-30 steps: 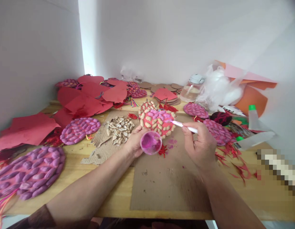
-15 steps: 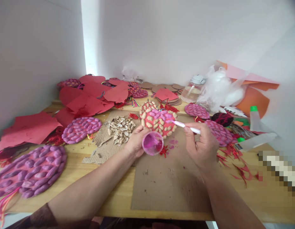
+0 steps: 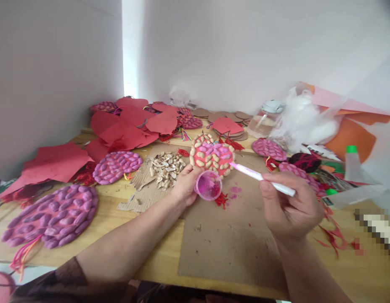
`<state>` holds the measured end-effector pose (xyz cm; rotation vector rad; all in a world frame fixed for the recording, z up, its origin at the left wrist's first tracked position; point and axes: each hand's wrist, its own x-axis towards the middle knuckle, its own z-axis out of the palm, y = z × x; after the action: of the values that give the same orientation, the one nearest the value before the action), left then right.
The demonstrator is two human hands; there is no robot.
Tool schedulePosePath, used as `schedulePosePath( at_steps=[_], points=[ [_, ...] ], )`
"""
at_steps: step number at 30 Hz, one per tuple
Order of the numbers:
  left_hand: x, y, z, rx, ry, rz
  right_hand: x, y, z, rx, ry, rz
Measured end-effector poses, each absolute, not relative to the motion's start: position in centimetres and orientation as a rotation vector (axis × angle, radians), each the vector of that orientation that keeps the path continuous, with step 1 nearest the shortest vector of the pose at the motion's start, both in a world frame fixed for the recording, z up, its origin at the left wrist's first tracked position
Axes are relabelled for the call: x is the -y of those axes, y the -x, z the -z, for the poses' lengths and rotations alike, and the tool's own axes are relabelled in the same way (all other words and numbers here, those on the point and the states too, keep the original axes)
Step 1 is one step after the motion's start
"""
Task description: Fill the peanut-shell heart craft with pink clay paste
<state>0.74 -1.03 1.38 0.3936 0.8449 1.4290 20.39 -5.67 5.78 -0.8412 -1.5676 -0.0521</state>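
My left hand (image 3: 187, 185) is closed around a small clear cup (image 3: 208, 185) with magenta paint inside, its mouth tilted toward me. Just beyond the cup lies a red craft piece (image 3: 226, 161) covered with peanuts, rimmed in bare shells. Some upper peanuts (image 3: 216, 150) are painted pink; others are still natural tan. My right hand (image 3: 291, 206) pinches a white-handled paintbrush (image 3: 261, 176). The brush's pink tip points left, close to the right edge of the peanut piece; whether it touches, I cannot tell. A red tassel (image 3: 221, 201) hangs below the piece, partly behind the cup.
Paint-spotted cardboard (image 3: 226, 248) covers the table's middle. Peanut shells (image 3: 167, 168) are heaped to the left. Finished purple peanut pieces (image 3: 52, 216) flank both sides. Red sheets (image 3: 134, 126), a lidded jar (image 3: 264, 120), a plastic bag (image 3: 308, 122) and a green-capped bottle (image 3: 351, 164) stand behind.
My right hand has drawn the paintbrush back toward me and to the right, off the painted peanuts. My left hand still holds the cup. The whole view has shifted slightly.
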Motion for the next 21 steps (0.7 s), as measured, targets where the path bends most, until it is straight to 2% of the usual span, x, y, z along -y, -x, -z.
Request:
schedulePosePath(
  at_steps=[7, 21],
  points=[
    [0.7, -0.9, -1.0, -0.817, -0.428, -1.514, 7.3, -19.4, -6.8, 1.950, 0.805, -0.187],
    [1.4, -1.8, -0.8, -0.788, -0.598, -1.590, 6.7, -16.8, -4.1, 2.110, 0.881, 0.036]
  ],
)
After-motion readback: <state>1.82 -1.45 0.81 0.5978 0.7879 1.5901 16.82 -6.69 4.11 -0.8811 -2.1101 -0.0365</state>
